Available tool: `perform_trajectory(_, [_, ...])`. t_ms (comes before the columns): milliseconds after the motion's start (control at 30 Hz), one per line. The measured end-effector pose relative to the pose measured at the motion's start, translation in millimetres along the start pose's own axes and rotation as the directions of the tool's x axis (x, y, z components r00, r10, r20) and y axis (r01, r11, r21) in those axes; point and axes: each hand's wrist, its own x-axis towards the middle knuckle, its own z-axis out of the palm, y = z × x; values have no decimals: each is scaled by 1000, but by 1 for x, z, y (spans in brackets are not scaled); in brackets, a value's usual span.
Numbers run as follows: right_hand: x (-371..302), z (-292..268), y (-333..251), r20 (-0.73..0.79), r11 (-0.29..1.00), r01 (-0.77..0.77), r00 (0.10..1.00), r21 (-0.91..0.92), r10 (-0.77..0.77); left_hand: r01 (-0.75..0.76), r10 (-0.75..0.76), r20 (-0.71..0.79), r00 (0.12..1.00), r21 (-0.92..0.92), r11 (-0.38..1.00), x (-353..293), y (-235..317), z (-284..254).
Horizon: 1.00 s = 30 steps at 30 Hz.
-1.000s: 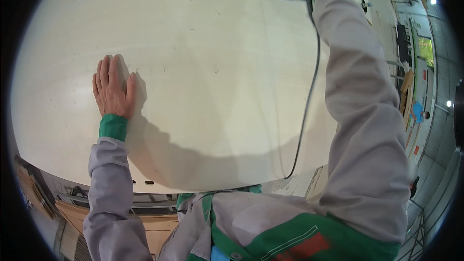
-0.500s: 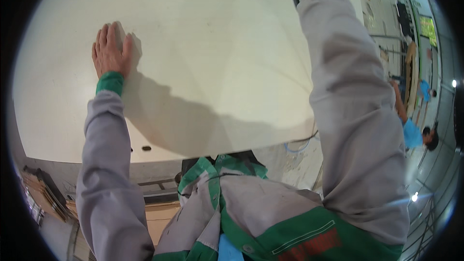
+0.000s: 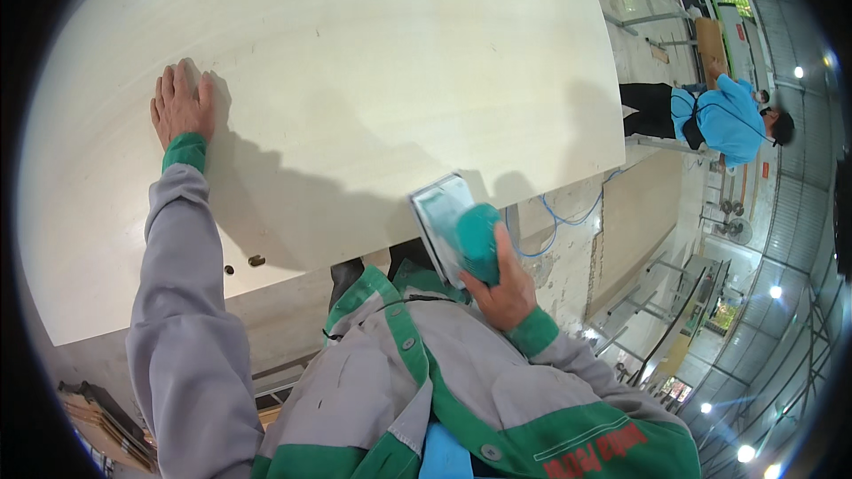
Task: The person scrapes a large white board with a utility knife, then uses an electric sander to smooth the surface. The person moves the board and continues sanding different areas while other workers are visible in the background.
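Observation:
A large pale wooden panel [image 3: 355, 62] spreads out in front of me. On its left part my left hand [image 3: 184, 108] rests flat, fingers stretched and holding nothing. At the near edge, close to my body, my right hand [image 3: 504, 288] is wrapped round the teal top of a power sander [image 3: 477, 239]. The sander has a flat rectangular pad with a pale body and lies partly over the panel's edge; whether its pad touches the surface I cannot tell. Two small dark oval holes [image 3: 256, 261] show near the panel's front left edge.
A blue hose [image 3: 557, 220] loops beyond the panel's edge, right of the sander. At the right a person in a blue shirt [image 3: 732, 120] stands near a brown board [image 3: 710, 46]. Stacked boards [image 3: 105, 426] are at lower left, and a long workbench [image 3: 679, 319] is at right.
My right hand has drawn the sander from the panel's far side back to its near edge. My left hand stays flat on the panel. The view has turned, showing more of the right side.

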Motion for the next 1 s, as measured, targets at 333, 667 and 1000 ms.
perform_trajectory(333, [323, -74, 34, -235, 976, 210, 947, -62, -219, 3, -3, 9, 1000, -2, 1000, -14, -1, -10])
perform_trajectory(667, [674, -146, -51, -241, 943, 136, 947, -303, -213, -73, 71, -50, 996, -44, 996, -28, -14, -16])
perform_trajectory(1000, [606, -78, -72, -114, 837, 464, 851, -290, -512, -45, 43, -64, 997, -24, 999, -25, -16, -10])
